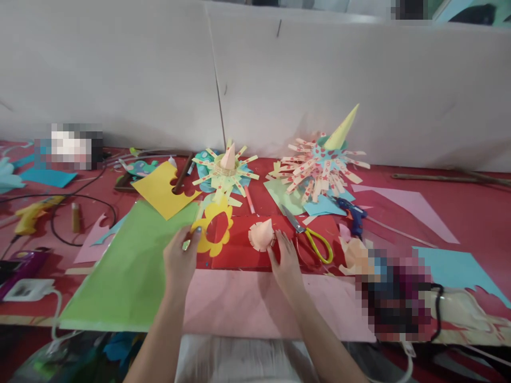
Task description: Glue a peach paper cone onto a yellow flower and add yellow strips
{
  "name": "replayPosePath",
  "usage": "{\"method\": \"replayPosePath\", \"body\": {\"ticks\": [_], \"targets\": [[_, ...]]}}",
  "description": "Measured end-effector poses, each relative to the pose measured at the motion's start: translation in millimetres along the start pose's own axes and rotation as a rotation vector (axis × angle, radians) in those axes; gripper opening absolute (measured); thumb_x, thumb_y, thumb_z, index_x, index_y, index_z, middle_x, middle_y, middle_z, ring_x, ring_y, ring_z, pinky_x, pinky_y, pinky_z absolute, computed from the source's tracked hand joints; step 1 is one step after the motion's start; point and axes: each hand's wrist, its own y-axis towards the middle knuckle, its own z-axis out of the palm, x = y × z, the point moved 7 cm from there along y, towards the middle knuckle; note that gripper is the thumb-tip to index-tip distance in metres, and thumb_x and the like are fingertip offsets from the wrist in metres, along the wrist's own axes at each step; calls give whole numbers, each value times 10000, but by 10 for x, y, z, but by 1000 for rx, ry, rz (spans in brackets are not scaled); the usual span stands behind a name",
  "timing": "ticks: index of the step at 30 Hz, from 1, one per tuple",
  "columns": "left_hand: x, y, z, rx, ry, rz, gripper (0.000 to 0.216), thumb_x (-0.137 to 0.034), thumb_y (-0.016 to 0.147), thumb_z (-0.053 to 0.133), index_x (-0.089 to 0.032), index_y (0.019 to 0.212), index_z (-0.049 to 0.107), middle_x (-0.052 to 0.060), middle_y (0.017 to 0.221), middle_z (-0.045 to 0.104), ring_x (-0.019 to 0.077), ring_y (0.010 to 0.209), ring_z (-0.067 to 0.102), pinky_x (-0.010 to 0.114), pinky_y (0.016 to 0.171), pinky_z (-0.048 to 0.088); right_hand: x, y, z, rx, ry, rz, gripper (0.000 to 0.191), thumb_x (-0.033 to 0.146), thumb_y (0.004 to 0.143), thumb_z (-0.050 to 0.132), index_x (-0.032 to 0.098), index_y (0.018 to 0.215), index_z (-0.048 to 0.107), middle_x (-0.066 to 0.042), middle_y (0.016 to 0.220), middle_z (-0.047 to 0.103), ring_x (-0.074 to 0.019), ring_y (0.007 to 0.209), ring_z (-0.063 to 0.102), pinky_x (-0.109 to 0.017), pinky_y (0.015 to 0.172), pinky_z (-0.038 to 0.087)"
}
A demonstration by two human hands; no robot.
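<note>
My left hand [181, 260] pinches the left edge of a yellow paper flower [225, 242] with a large hole in its middle. To its right a small pale pink paper cone [262, 234] stands on red paper [235, 258], its cut tabs spread around the base. My right hand [288, 263] lies beside the cone, fingers stretched out, with the fingertips at the tabs; whether they press on it I cannot tell. Scissors [317, 242] with yellow handles lie just right of that hand, blades pointing away from me.
Behind stand two fringed paper pieces with cones, a small one [227, 167] and a larger one [329, 154]. Glue guns, one yellow [35, 213] and one blue [353, 213], lie at either side. Green paper [123, 276] and pink paper [239, 306] cover the front.
</note>
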Motion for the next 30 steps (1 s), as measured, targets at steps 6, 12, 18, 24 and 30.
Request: {"method": "replayPosePath", "body": {"ticks": [6, 12, 18, 24, 30], "targets": [[-492, -5, -127, 37, -310, 43, 255, -435, 770, 620, -187, 824, 635, 5, 772, 652, 122, 716, 587, 204, 637, 460, 34, 37, -283, -59, 267, 264, 473, 434, 892, 413, 220, 1312, 462, -94, 1366, 482, -226, 1277, 420, -449, 1059, 327], [-1000, -103, 154, 299, -550, 94, 224, -412, 791, 617, -189, 802, 632, -7, 696, 623, 103, 628, 571, 181, 553, 453, 90, 63, -433, -108, 622, 380, 460, 505, 862, 434, 190, 1151, 604, -88, 1268, 574, -208, 1180, 517, -372, 997, 388], [-1042, -207, 576, 497, -508, 17, 230, -406, 804, 577, -180, 774, 611, 1, 715, 624, 109, 662, 568, 195, 605, 459, 47, 79, -494, -54, 962, 455, 666, 719, 798, 296, 192, 969, 667, -94, 1002, 695, -239, 949, 630, -359, 752, 493], [-733, -151, 790, 459, -418, -54, 247, -420, 769, 559, -177, 728, 560, -9, 667, 588, 121, 652, 561, 205, 594, 448, 90, 178, -485, -49, 986, 445, 600, 714, 731, 447, 177, 911, 646, -87, 877, 687, -207, 733, 630, -280, 495, 453], [-477, -127, 1005, 522, -238, -84, 216, -386, 779, 512, -184, 757, 584, -7, 692, 603, 130, 665, 564, 216, 602, 435, -6, 236, -435, -95, 715, 524, 435, 508, 711, 629, 186, 998, 582, -25, 778, 635, -161, 671, 589, -235, 466, 441]]}}
